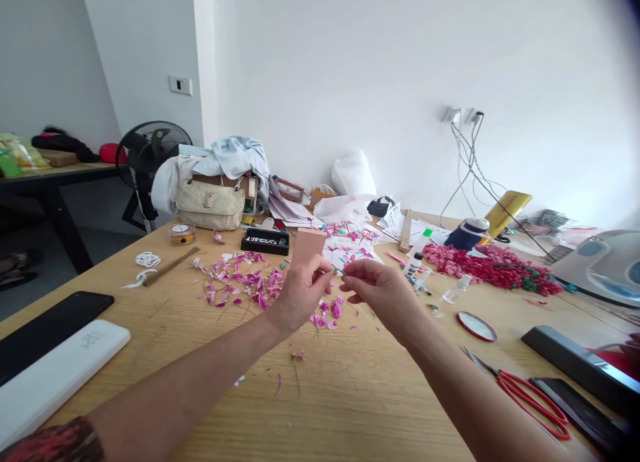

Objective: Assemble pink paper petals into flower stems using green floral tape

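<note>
Near the middle of the wooden table, my left hand [305, 290] and my right hand [375, 287] are raised close together. The fingers of both are pinched around a small, thin greenish piece [339, 271] that spans the gap between them; its details are too small to make out. Just behind my left hand stands a pinkish-brown card [307, 243]. Loose pink petals [253, 281] lie scattered to the left of my hands, and a few pink blossoms [336, 307] are below them. Behind the hands lies a white sheet with pink flowers [350, 250].
Red-handled scissors [533, 399] and a dark phone [575, 405] lie front right. A white case [65, 375] is front left. Small bottles [413, 265], a round red-rimmed lid [477, 326] and crimson flower bunches [490, 265] are on the right. A beige bag [210, 205] stands back left.
</note>
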Demonstrator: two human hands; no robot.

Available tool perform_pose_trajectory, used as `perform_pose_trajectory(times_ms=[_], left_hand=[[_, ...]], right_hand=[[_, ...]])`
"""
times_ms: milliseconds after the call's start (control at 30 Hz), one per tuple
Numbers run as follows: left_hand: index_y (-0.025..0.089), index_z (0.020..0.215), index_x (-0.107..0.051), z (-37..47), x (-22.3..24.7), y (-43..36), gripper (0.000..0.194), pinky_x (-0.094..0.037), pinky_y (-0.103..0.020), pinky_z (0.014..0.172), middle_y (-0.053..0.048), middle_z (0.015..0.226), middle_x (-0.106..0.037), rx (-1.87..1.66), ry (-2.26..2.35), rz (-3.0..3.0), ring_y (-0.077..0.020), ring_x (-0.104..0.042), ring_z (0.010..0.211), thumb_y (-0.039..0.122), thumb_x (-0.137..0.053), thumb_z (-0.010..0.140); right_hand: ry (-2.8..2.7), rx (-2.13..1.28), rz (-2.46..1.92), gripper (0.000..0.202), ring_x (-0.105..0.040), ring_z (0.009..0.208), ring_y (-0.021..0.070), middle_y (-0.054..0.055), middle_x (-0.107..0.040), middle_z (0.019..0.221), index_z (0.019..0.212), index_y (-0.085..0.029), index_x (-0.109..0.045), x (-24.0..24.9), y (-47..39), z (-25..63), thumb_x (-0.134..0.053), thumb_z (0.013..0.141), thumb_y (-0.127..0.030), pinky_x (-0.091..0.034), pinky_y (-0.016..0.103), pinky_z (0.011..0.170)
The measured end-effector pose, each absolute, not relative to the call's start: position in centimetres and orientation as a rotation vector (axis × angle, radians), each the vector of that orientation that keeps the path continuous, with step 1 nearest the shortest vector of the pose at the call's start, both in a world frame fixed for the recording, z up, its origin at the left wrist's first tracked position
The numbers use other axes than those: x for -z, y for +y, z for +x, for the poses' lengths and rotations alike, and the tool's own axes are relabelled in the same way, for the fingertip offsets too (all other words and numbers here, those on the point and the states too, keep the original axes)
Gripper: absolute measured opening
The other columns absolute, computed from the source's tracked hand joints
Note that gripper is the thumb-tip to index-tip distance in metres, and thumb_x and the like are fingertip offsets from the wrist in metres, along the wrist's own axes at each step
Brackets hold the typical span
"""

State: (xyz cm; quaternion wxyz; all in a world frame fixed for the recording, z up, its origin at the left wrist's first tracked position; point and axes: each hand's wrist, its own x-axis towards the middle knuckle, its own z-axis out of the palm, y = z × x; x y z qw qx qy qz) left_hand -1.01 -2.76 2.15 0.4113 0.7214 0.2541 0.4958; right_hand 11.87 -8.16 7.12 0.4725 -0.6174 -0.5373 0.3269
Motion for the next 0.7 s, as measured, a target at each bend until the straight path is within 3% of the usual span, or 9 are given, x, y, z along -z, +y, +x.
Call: perform_pose_trajectory(times_ms=[233,433,567,700], left_hand=[[0.015,0.07,-0.052,-0.5,-3.0,-3.4,0.008,-0.039,-0.02,0.054,0.002,0.053,-0.053,-1.133,0.616,1.475,-0.0085,-0.05,0.052,0.021,-0.054,0.073],[0.013,0.068,-0.052,-0.5,-3.3,-3.9,0.009,-0.038,-0.02,0.053,0.002,0.054,-0.054,-1.046,0.558,1.311,-0.0077,-0.05,0.052,0.02,-0.057,0.07],[0.013,0.069,-0.052,-0.5,-3.0,-3.4,0.008,-0.039,-0.02,0.055,0.002,0.054,-0.053,-1.099,0.592,1.372,-0.0076,-0.049,0.053,0.02,-0.056,0.072],[0.014,0.07,-0.052,-0.6,-2.8,-2.9,0.006,-0.04,-0.02,0.056,0.003,0.054,-0.053,-1.161,0.626,1.427,-0.0075,-0.05,0.053,0.018,-0.054,0.073]], right_hand=[[-1.7,-0.416,-1.574,0.012,-0.056,0.055,0.0119,-0.002,-0.055,0.054,0.065,-0.018,-0.056,-6.4,-7.3,13.6,-0.053,0.072,-0.027,-0.042,0.022,0.05],[-2.006,-0.279,-1.397,0.014,-0.054,0.055,0.0102,-0.001,-0.057,0.059,0.065,-0.018,-0.056,-6.7,-6.5,15.1,-0.051,0.075,-0.026,-0.042,0.021,0.052],[-1.844,-0.276,-1.349,0.013,-0.054,0.053,0.0103,0.001,-0.06,0.068,0.076,-0.018,-0.06,-6.2,-7.3,14.8,-0.055,0.074,-0.03,-0.044,0.022,0.05],[-1.581,-0.226,-1.445,0.016,-0.052,0.042,0.0098,-0.002,-0.056,0.055,0.076,-0.018,-0.06,-4.8,-9.2,13.2,-0.053,0.077,-0.033,-0.042,0.022,0.044]])
